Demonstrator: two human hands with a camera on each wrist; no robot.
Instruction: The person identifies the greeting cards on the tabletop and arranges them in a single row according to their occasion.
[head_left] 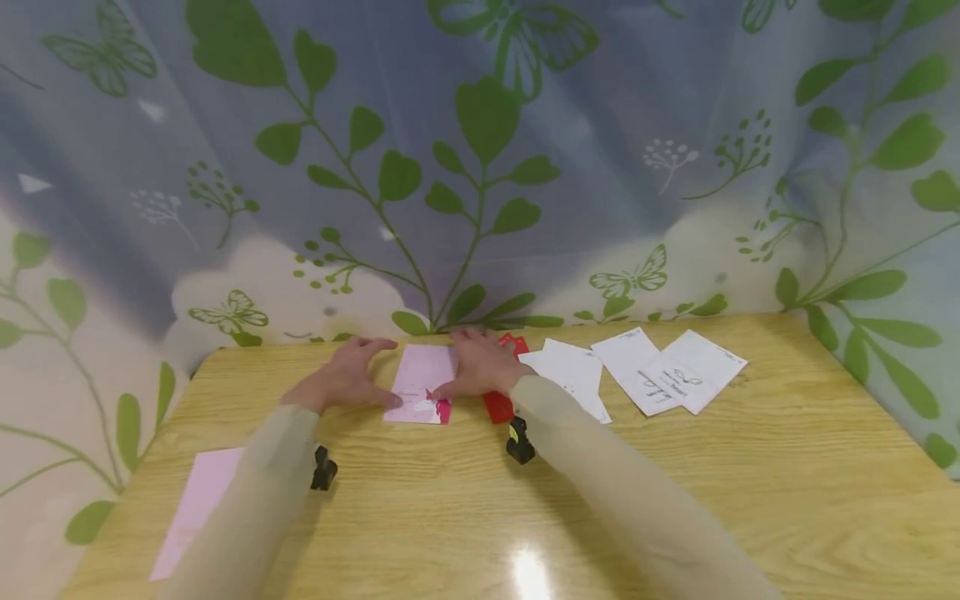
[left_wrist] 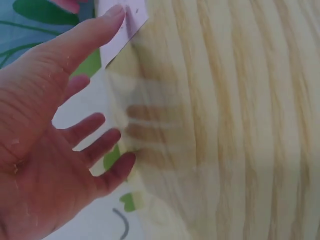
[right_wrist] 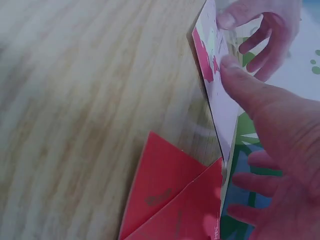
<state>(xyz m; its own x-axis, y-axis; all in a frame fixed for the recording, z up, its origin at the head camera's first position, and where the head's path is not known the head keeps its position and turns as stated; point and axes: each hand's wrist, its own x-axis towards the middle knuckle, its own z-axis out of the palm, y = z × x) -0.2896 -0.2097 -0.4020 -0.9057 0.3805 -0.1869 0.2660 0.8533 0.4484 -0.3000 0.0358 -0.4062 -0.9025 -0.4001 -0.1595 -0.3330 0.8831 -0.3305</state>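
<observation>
Pink card [head_left: 422, 382] sits flat on the counter [head_left: 675, 483], far-centre, between my two hands. Left hand [head_left: 343, 379] rests at its left edge, fingers spread and straight, thumb tip touching the near left corner; nothing gripped. Right hand [head_left: 480, 367] lies over the right edge, fingers relaxed, thumb pressing down by the magenta mark [head_left: 442, 408] at the near right corner. Not clamped either, just flat pressure from both sides.

Red paper [head_left: 501, 400], folded, lies partly under my right hand, touching the card's right edge. White sheets [head_left: 637, 371] fan out to the right, overlapping each other. Another pink sheet [head_left: 197, 500] lies near-left, hanging past the counter edge.

Risks as I read them:
- Counter looks glossy, so uneven thumb pressure could let the card skate or rotate.
- Right wrist view shows the card's right edge lifted off the wood; pressing there could put a crease off-line.
- Red paper is under the same hand, so any drag likely moves both and loses alignment.
- Near-left sheet could slide off if my sleeve [head_left: 255, 500] brushes it.
</observation>
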